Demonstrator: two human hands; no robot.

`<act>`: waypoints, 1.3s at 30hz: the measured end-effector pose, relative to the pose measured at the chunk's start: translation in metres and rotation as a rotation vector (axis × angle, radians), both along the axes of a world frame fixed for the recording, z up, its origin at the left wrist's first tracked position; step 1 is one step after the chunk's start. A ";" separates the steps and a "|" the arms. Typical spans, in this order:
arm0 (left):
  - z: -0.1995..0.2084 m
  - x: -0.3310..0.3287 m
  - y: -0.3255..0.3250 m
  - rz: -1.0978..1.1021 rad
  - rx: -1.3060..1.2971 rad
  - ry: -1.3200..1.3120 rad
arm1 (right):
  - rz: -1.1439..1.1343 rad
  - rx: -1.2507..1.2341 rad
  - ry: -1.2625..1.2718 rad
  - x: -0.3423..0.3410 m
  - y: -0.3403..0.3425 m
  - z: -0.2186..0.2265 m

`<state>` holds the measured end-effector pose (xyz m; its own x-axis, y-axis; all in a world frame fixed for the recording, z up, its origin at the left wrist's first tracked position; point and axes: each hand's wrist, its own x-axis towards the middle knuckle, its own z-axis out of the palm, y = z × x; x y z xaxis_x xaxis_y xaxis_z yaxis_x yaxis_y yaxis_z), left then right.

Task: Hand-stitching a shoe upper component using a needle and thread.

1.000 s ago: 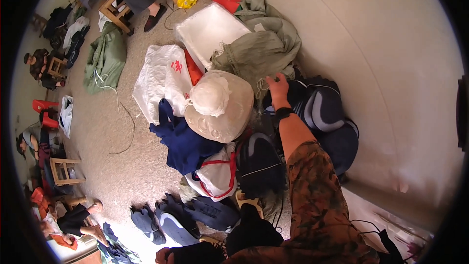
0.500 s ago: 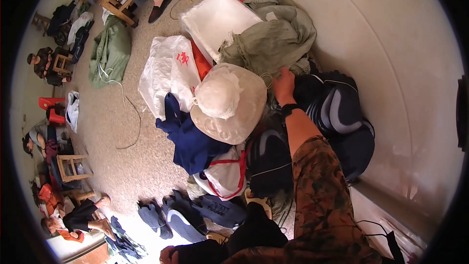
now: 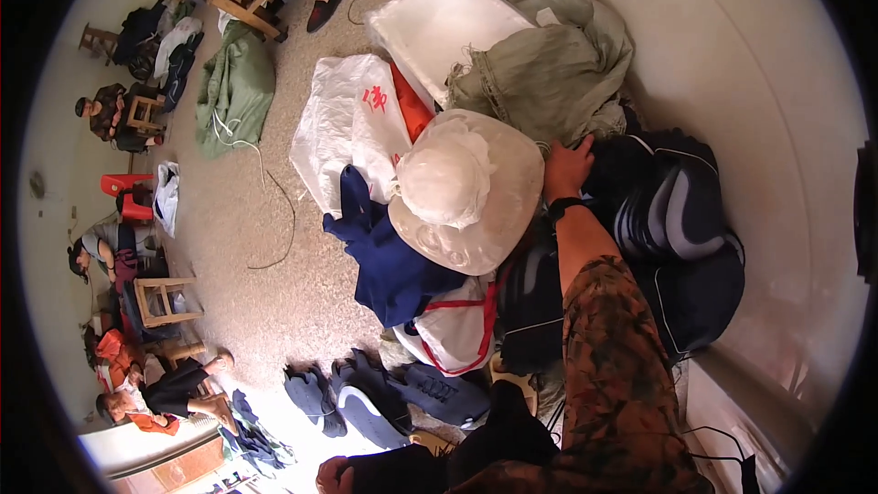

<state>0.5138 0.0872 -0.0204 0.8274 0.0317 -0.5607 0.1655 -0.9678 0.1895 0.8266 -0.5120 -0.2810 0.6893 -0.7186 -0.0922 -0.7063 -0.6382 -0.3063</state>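
Note:
My right hand [image 3: 569, 170], with a dark band at the wrist, reaches to the near edge of an olive cloth sack [image 3: 540, 82]. Its fingers are bent closed at that edge, their tips partly hidden. Just right of it lies a bundle of dark padded pieces with grey curved panels [image 3: 672, 206]. To its left a cream wide-brimmed sun hat [image 3: 448, 174] rests on the pile, beside a navy cloth [image 3: 402, 270]. At the lower edge, my left hand [image 3: 335, 476] is next to my dark-clad leg; its fingers are mostly hidden.
Behind the hat are a white foam box [image 3: 448, 18] and a white sack [image 3: 343, 128]. Dark cut pieces [image 3: 366, 402] lie near my feet. A pale wall [image 3: 759, 110] curves along the right. Several people sit at the left, near a green sack [image 3: 235, 87] and wooden stools [image 3: 167, 300].
The whole scene has shifted to the right in the picture as the view turned. My right hand stays at the olive sack's edge, and the pile looks the same.

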 end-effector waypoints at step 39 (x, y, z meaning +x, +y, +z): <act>-0.004 0.004 -0.023 -0.017 -0.033 -0.134 | 0.518 0.462 -0.201 -0.033 -0.056 -0.007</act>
